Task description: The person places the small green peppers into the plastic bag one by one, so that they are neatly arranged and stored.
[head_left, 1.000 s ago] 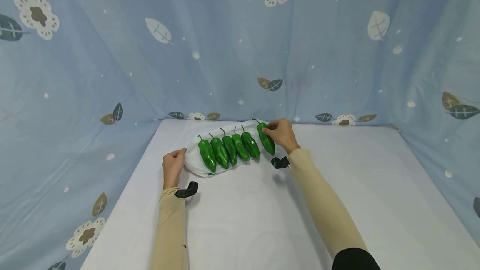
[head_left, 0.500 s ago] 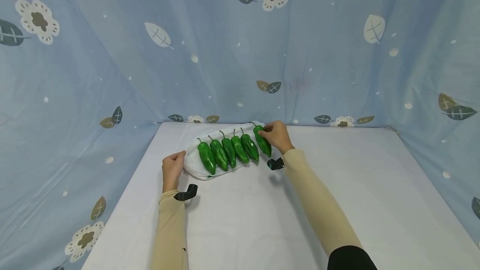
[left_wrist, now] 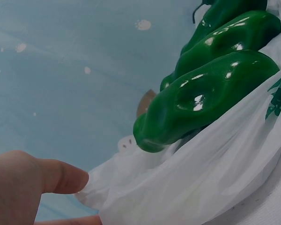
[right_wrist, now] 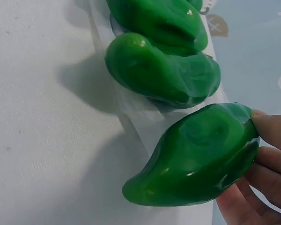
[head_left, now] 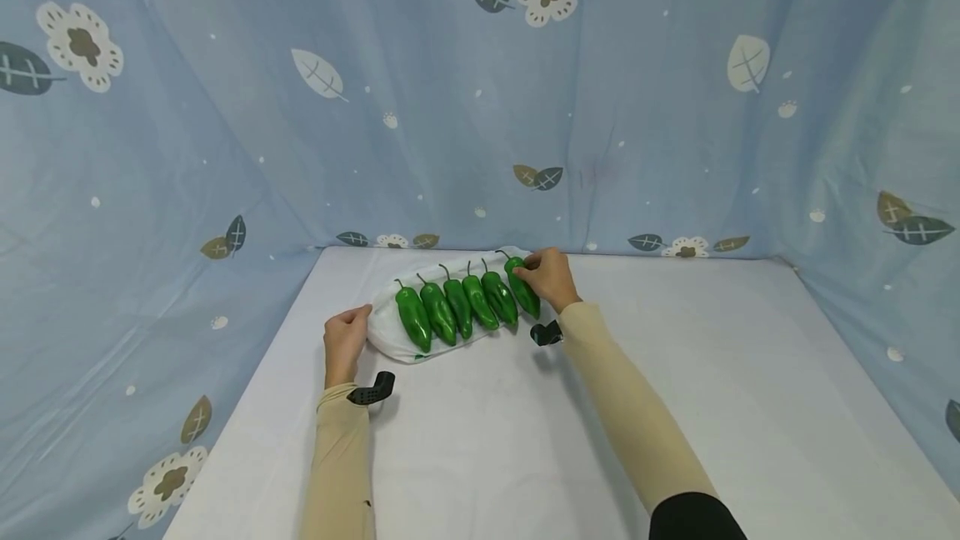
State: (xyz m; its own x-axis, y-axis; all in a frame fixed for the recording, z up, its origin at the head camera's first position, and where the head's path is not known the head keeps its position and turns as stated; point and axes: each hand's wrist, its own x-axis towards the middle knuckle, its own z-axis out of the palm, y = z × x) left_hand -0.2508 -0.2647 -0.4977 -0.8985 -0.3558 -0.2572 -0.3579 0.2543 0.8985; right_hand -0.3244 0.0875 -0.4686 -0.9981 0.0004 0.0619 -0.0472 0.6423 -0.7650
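Note:
My left hand [head_left: 345,344] pinches the left edge of a white plastic bag [head_left: 384,330]; in the left wrist view, thumb and finger grip a gathered corner of its thin film [left_wrist: 201,183]. Several glossy green peppers [head_left: 414,319] lie side by side on the flattened bag, stems toward the back. At the row's right end my right hand [head_left: 553,277] holds another green pepper [right_wrist: 196,159] by its stem end, thumb on one side and fingers on the other. Its tip points toward the front, and a narrow gap separates it from the neighbouring pepper [right_wrist: 164,72].
The white tabletop [head_left: 480,440] extends in front of the bag and to the right. Behind and at the sides hangs a blue curtain [head_left: 450,123] printed with leaves and flowers. Dark wrist cameras [head_left: 372,388] sit below both hands.
My right hand has moved slightly left with the pepper, bringing it closer to the row and over the bag's right end. The left hand keeps its grip in place.

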